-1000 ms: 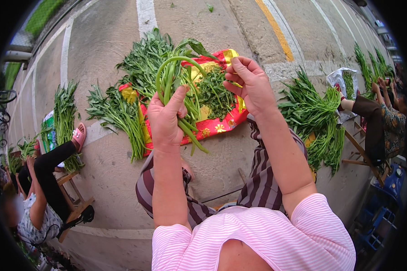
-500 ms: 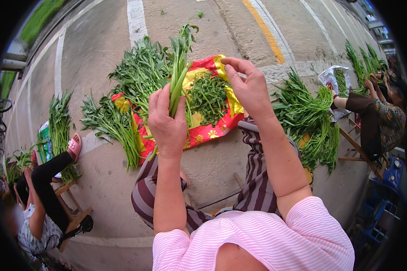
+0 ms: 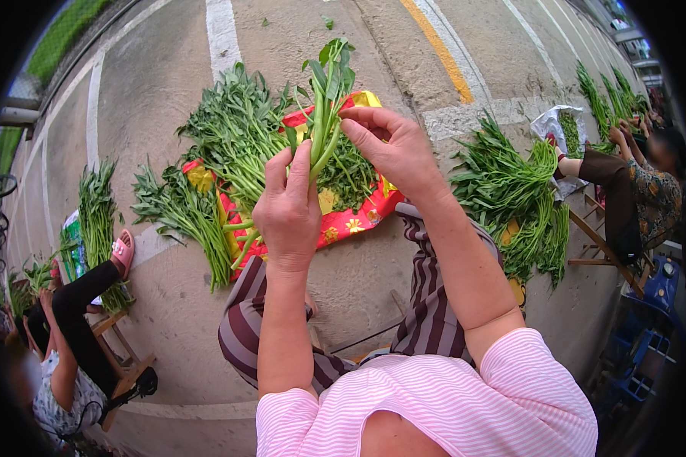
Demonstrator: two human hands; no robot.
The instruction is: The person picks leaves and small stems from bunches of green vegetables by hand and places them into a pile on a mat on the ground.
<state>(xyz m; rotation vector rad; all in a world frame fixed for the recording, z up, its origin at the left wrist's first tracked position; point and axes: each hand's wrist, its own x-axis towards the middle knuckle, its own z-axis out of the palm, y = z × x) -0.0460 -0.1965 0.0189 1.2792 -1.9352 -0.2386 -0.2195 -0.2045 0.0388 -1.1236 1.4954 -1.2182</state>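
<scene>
My left hand (image 3: 288,217) is closed around a small bunch of water spinach stalks (image 3: 324,122), held upright with the leaves at the top. Thumb and forefinger of my right hand (image 3: 396,152) pinch at the side of this bunch, near the upper stems. Below both hands lies a red and yellow plastic sheet (image 3: 352,226) with a heap of loose picked greens (image 3: 349,181) on it. To the left of that heap rests a large pile of whole water spinach (image 3: 236,129), and a smaller bunch (image 3: 183,204) lies beside it.
More water spinach (image 3: 507,175) is spread on the ground at right. A seated person (image 3: 655,190) works there beside a white bag (image 3: 560,129). At left, another person (image 3: 65,365) sits on a wooden stool (image 3: 129,369) near an upright bunch (image 3: 99,221). Blue plastic items (image 3: 648,358) stand at lower right.
My right hand has come left and down from beside the bunch, and its fingers have closed on it. The bunch in my left hand has shifted slightly right, its leaves fanned more.
</scene>
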